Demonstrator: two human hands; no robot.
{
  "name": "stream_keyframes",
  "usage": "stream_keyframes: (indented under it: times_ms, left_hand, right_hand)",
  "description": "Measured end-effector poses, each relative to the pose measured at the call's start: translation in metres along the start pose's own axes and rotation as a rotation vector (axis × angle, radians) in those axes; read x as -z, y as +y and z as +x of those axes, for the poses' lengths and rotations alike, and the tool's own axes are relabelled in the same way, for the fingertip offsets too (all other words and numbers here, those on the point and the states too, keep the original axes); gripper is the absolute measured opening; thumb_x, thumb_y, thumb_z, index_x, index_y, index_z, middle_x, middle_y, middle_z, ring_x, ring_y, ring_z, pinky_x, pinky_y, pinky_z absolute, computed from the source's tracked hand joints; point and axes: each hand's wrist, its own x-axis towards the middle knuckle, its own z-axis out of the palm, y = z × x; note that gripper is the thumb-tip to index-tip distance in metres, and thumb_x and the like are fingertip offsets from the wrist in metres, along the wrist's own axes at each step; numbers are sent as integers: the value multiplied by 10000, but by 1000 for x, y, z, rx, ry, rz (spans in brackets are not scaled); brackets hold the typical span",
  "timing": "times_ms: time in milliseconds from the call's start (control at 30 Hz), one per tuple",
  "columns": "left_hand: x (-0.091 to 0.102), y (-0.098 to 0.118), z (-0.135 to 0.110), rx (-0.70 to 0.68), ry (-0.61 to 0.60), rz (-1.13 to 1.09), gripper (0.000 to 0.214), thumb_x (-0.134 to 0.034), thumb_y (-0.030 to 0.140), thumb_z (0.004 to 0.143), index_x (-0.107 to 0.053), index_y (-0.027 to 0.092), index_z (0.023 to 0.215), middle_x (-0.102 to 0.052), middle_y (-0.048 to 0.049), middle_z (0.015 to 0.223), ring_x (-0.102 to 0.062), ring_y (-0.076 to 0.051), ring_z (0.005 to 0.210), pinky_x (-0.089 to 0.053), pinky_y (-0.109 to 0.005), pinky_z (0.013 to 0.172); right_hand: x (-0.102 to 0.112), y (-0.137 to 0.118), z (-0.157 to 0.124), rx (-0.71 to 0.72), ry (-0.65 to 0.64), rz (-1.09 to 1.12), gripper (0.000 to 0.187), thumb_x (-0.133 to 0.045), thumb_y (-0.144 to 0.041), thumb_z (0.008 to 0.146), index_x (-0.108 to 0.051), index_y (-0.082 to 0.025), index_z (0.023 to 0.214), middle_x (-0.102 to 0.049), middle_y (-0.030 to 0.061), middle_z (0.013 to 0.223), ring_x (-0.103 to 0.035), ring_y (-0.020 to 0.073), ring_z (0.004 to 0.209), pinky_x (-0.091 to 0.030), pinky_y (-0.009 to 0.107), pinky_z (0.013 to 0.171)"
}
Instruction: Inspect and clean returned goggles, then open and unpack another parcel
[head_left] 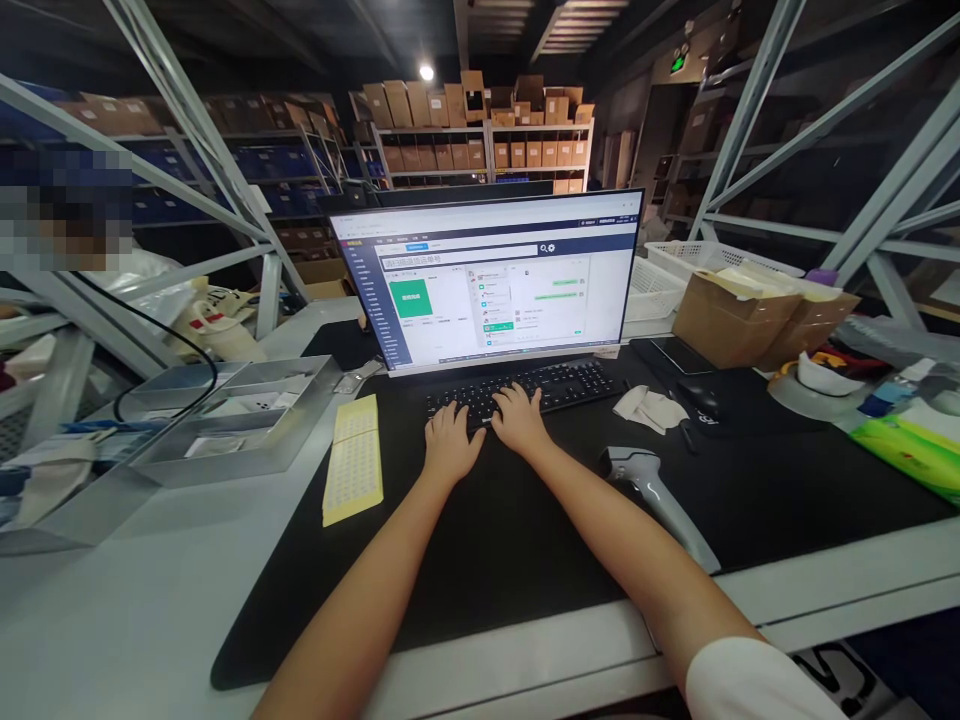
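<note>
Both of my hands rest on a black keyboard [577,383] in front of a lit monitor [450,300]. My left hand [452,440] lies over the keyboard's left end, fingers spread across the keys. Beside it, my right hand [519,415] covers the middle keys with its fingers apart. Neither hand holds anything. On the screen are a web page with a green block and a chat window. A grey barcode scanner [664,500] lies to the right of my right forearm. Left of my left hand is a yellow sheet of small round stickers [354,460].
A black mouse [699,398] and a crumpled cloth [649,409] lie right of the keyboard. Cardboard boxes [739,315] and a white basket [652,285] stand behind them. At left sits a grey divided tray [300,440]. A person [67,215] is at far left. Shelves hold cartons behind.
</note>
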Motion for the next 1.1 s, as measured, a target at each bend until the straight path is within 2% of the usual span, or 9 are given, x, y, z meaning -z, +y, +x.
stream_keyframes:
  times_ms: [200,333,500,700,767,833,900,1100]
  left_hand:
    - [-1,0,0,-3,-6,-9,592,-487,453,959,-533,113,1441,-461,-190,1564,-401,-378,1434,-328,-559,1180]
    - [1,2,0,-3,44,-19,546,-522,444,938,-591,114,1368,-520,-205,1481,-439,-372,1389,-369,-532,1149]
    - [4,5,-2,2,65,-13,531,-537,413,929,-593,108,1361,-594,-206,1342,-484,-370,1315,-384,-523,1121]
    - [5,6,-3,10,80,-36,582,-546,405,927,-549,83,1412,-552,-214,1393,-444,-375,1355,-361,-528,1139]
    - [5,7,-3,11,78,-37,577,-544,406,930,-552,85,1410,-548,-213,1401,-448,-374,1351,-363,-524,1138]
    - [6,7,-3,13,78,-38,574,-545,405,931,-553,89,1410,-548,-212,1409,-451,-372,1350,-365,-523,1136]
    - [5,6,-3,8,76,-40,568,-542,401,933,-551,94,1411,-544,-206,1426,-446,-368,1359,-365,-523,1137]
    - [3,5,-2,14,66,-40,560,-527,417,938,-556,114,1408,-540,-205,1437,-451,-368,1363,-378,-523,1130]
  right_hand:
    - [1,-2,-1,13,-14,-7,412,-408,-233,991,-619,-155,1336,-562,153,1463,-378,315,1444,-87,723,1205]
    - [2,-3,-2,6,-17,-19,409,-406,-233,994,-626,-159,1332,-558,163,1460,-385,307,1436,-90,702,1213]
    - [1,-2,-1,9,-31,-48,403,-444,-310,1004,-660,-200,1327,-458,149,1557,-252,348,1513,-97,731,1191]
    - [3,-3,-1,12,-15,6,533,-462,-340,1002,-483,-207,1518,-559,131,1480,-320,347,1481,-79,751,1184]
    - [4,-3,-2,48,2,7,445,-482,-333,993,-608,-208,1400,-536,129,1501,-294,346,1498,-85,740,1191]
    - [5,-3,-3,78,-1,-2,335,-493,-327,986,-730,-201,1188,-514,129,1519,-266,339,1514,-82,724,1200]
    - [6,-3,-4,87,-9,-7,308,-494,-321,984,-759,-194,1077,-510,130,1522,-261,334,1518,-77,719,1203]
    - [7,-4,-2,65,-12,24,445,-482,-318,985,-602,-195,1395,-474,127,1560,-241,321,1531,-71,732,1200]
